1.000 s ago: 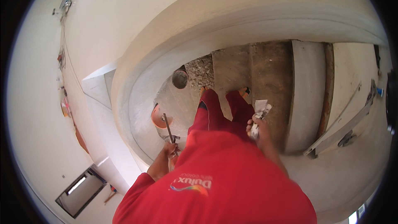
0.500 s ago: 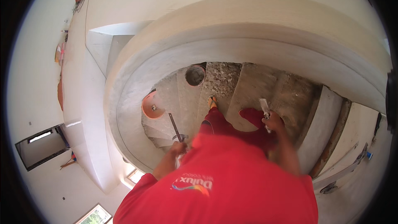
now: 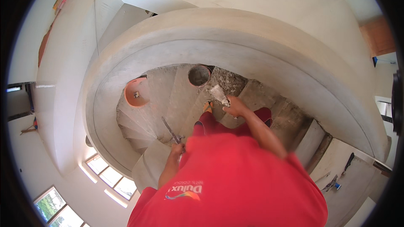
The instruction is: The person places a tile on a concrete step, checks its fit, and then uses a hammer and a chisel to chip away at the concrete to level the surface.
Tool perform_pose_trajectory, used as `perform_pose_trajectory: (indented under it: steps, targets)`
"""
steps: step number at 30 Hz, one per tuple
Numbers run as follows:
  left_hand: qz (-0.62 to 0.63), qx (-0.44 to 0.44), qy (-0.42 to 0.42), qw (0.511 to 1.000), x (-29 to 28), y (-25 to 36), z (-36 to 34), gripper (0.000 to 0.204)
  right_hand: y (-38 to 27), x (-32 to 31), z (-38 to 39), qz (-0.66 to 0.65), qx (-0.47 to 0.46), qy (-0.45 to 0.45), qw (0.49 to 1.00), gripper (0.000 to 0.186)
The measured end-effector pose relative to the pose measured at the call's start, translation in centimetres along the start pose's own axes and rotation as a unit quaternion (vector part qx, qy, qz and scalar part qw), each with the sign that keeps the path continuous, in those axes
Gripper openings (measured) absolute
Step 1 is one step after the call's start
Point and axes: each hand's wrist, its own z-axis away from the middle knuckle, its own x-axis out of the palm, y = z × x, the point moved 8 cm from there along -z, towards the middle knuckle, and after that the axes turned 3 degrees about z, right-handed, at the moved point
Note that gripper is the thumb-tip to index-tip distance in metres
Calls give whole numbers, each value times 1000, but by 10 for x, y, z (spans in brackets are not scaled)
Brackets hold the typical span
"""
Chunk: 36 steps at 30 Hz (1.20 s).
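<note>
My left hand is closed round the handle of a long, narrow, dark flat tool, which looks like a plastering float seen edge-on. It points up and away over the stair treads. In my right hand is a trowel with a pale, mortar-smeared blade, its handle wrapped by my fingers. The blade hangs above broken rubble on a step. Just left of the trowel stands a round bucket with dark contents. An orange basin with a small object inside lies farther left.
Winding concrete steps spread round me, bounded by a curved plastered wall. My sandalled foot is on a step below the bucket. At the right, a dark-handled tool and a small blue item lie on a pale surface.
My right hand has swung left and forward with the trowel, from beside my right knee to near the bucket. My left hand still holds its tool, and my view has shifted.
</note>
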Motion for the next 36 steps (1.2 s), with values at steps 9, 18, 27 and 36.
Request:
perform_pose_trajectory:
  steps: [9,18,27,36]
  targets:
    - [120,-111,52,985,-9,-59,18,23,-94,-42,-12,-34,-53,-37,997,54]
    - [171,-111,96,974,6,-74,24,27,-55,-35,-57,58,-57,-97,992,48]
    - [-23,-37,144,989,24,-63,41,26,55,-25,-157,170,-10,-119,978,48]
    - [-28,-70,131,988,-34,-80,-4,24,237,0,-191,177,170,-42,968,35]
